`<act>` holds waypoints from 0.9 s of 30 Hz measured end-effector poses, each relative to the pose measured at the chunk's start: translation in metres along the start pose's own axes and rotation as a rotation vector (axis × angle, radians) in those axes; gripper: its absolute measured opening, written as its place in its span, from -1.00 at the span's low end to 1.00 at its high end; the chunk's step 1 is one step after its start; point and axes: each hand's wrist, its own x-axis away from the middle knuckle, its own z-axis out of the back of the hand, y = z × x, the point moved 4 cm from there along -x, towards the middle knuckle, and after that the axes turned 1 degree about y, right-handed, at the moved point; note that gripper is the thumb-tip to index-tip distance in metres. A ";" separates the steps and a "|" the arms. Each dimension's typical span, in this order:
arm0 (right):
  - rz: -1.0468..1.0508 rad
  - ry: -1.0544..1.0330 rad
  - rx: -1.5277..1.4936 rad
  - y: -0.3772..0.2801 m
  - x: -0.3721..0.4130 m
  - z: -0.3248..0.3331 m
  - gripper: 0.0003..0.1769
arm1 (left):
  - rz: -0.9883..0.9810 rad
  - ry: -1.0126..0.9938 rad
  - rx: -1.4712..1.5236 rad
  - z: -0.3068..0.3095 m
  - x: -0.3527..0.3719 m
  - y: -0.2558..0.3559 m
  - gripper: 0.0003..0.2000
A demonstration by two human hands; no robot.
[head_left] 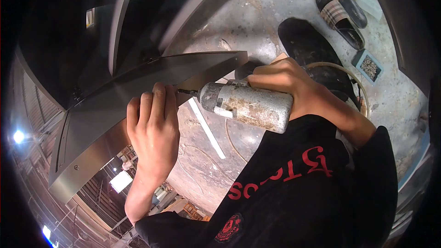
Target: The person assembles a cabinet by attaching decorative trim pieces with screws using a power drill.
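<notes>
My right hand (287, 82) is closed around the handle of a worn, silver air screwdriver (250, 105), whose grip is mostly hidden by the fingers. Its dark bit (186, 92) points left at the narrow edge of a dark grey cabinet panel (151, 76). Beside the bit tip, my left hand (156, 128) has its fingers bent over that same edge, close together. The left thumb is hidden, and I cannot see whether a screw sits at the fingertips. A small round fitting (76, 167) shows near the panel's lower left end.
Dark cabinet walls (115, 32) rise behind the panel. A tan hose (363, 92) curves along the concrete floor (257, 14). Sandals (342, 16) and a small blue box of bits (369, 66) lie at upper right. A white strip (206, 128) lies below the screwdriver.
</notes>
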 end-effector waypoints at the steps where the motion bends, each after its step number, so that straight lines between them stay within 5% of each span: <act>1: -0.006 -0.008 -0.006 0.000 0.000 -0.001 -0.19 | 0.003 -0.005 0.000 0.000 0.001 0.001 -0.66; 23: 0.037 0.064 0.015 0.007 0.010 -0.006 -0.21 | 0.037 -0.038 -0.022 0.001 0.000 0.002 -0.70; 27: 0.119 0.137 -0.006 -0.002 0.006 -0.006 -0.60 | 0.068 -0.046 -0.021 -0.002 0.001 0.001 -0.69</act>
